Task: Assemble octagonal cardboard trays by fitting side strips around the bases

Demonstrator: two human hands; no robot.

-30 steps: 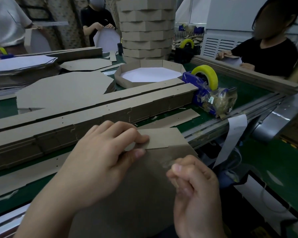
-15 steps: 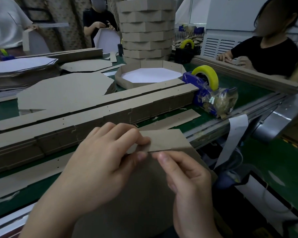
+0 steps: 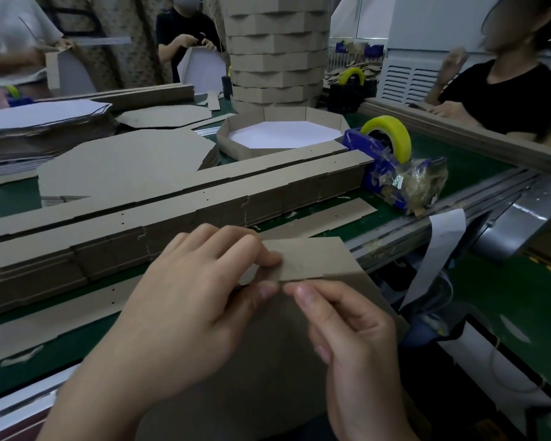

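Note:
A brown cardboard base (image 3: pixel 268 370) is tilted towards me at the table's near edge. A brown side strip (image 3: pixel 312 257) stands along its upper edge. My left hand (image 3: pixel 185 300) pinches the strip against the base, thumb below and fingers on top. My right hand (image 3: pixel 350 338) presses its thumb and forefinger on the seam just right of my left thumb. Whether a piece of tape lies under my fingers I cannot tell. A finished octagonal tray (image 3: pixel 280 135) with a white inside lies further back.
Long stacks of side strips (image 3: pixel 172 211) run across the green table (image 3: pixel 10 198). A blue tape dispenser (image 3: pixel 392 160) with a yellow roll stands right. Flat octagonal bases (image 3: pixel 124 163) lie left, a tall stack of trays (image 3: pixel 274 49) behind. Three people work around the table.
My right hand has risen from a loose fist low on the base to the strip's seam, beside my left thumb. My left hand has kept its pinch.

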